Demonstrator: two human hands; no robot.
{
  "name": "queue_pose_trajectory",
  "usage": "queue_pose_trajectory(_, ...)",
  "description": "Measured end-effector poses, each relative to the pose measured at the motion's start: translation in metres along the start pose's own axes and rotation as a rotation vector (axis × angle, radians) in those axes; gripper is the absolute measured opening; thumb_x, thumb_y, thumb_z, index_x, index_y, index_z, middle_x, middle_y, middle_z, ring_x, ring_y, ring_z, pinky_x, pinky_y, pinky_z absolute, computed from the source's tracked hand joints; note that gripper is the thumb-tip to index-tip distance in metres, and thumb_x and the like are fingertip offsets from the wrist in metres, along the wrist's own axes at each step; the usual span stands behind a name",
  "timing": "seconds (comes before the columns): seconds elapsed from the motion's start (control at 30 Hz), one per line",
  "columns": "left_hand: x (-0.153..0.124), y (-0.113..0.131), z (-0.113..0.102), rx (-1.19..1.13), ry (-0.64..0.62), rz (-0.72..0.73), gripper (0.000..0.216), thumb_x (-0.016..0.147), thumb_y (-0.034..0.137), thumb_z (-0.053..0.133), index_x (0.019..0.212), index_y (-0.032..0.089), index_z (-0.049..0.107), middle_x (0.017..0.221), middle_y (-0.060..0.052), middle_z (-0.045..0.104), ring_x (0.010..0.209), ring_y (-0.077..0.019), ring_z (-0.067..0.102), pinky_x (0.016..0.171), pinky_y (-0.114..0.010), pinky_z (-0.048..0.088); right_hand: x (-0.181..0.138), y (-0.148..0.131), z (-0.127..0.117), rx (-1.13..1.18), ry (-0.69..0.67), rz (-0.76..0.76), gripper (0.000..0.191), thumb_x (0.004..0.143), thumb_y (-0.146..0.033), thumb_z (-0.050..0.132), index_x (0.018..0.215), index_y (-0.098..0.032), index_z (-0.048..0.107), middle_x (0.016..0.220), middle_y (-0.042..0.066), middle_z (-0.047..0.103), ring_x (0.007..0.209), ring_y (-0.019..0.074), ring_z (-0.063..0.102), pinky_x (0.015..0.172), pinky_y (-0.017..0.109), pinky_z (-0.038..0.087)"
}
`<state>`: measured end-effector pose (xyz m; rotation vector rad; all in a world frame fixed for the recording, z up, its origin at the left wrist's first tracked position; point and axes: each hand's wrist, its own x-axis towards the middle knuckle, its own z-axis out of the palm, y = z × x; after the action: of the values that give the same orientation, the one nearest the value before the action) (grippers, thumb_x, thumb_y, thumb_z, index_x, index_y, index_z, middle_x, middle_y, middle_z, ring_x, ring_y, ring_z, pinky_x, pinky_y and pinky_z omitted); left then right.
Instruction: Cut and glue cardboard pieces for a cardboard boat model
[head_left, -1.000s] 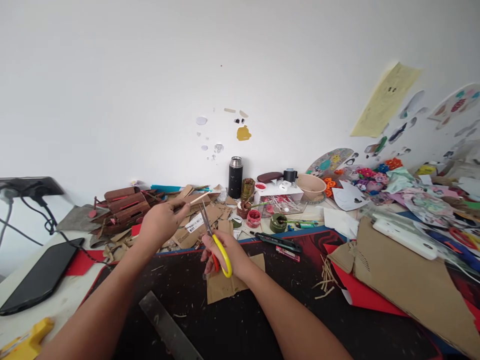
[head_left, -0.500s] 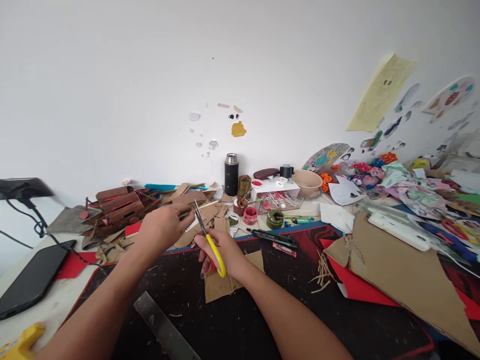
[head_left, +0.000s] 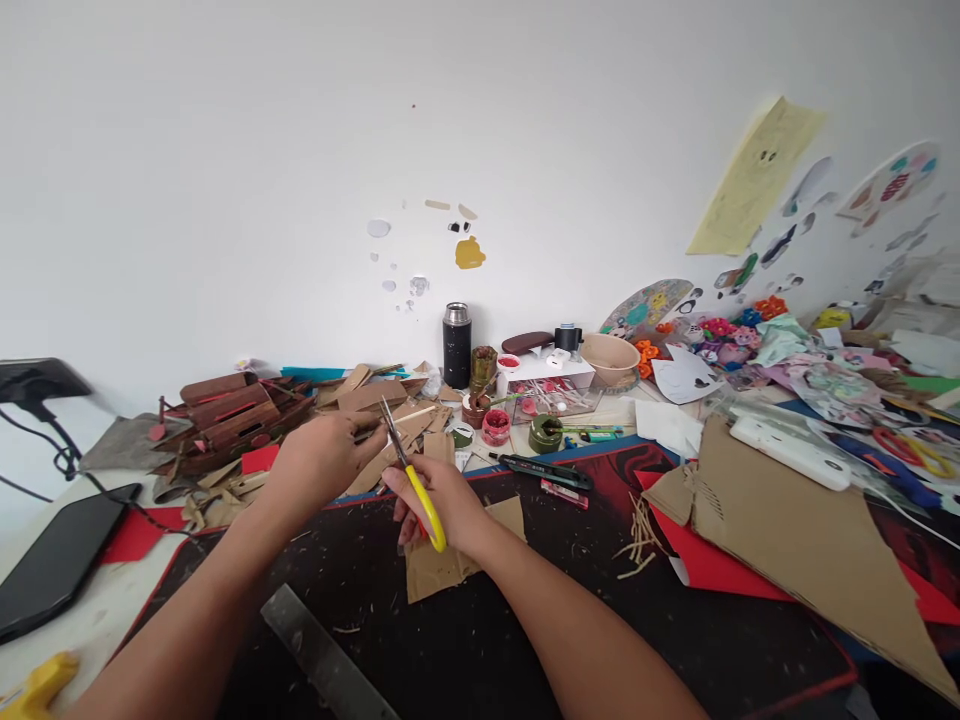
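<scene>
My right hand [head_left: 442,505] is closed around the yellow-handled scissors [head_left: 426,505], whose blades point up and to the left. Close beside the blades, my left hand [head_left: 322,455] has its fingers bent together at the tips; anything pinched there is too small or hidden to make out. Under my right hand a piece of brown cardboard [head_left: 442,578] lies on the dark mat [head_left: 585,610]. A metal ruler [head_left: 322,650] rests on the mat below my left forearm.
Cardboard scraps [head_left: 364,395] and a brown model ship [head_left: 240,420] fill the back left. Paint jars [head_left: 496,427], a black flask [head_left: 457,350] and a utility knife [head_left: 544,470] stand or lie behind my hands. A large cardboard sheet [head_left: 810,560] lies at right, a phone [head_left: 67,560] at left.
The view has shifted slightly, so everything sits a little further left. Both hands and the scissors keep nearly the same pose.
</scene>
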<state>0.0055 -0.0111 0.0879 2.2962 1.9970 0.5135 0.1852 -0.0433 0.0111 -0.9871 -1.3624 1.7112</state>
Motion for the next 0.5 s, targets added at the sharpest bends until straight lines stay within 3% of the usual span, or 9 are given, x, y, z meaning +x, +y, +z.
queue_pose_trajectory(0.13, -0.0006, 0.0021, -0.0025, 0.124, -0.073, 0.011, 0.045, 0.094, 0.054, 0.046, 0.097, 0.029, 0.083, 0.093, -0.010, 0.084, 0.077, -0.0274, 0.074, 0.060, -0.032, 0.038, 0.0013, 0.0009, 0.0001, 0.001, 0.003, 0.006, 0.056, 0.086, -0.069, 0.081, 0.116, -0.022, 0.074, 0.060, -0.005, 0.064, 0.040, 0.0135, 0.062, 0.038, 0.022, 0.046)
queue_pose_trajectory(0.5, -0.0014, 0.0101, -0.0035, 0.168, -0.071, 0.019, 0.050, 0.095, 0.057, 0.045, 0.108, 0.030, 0.084, 0.097, -0.012, 0.085, 0.082, -0.0337, 0.077, 0.061, -0.034, 0.040, -0.0037, -0.0047, -0.0010, -0.122, 0.075, -0.034, 0.040, 0.090, -0.059, 0.082, 0.109, -0.024, 0.077, 0.054, -0.005, 0.060, 0.040, 0.0160, 0.059, 0.042, 0.025, 0.046)
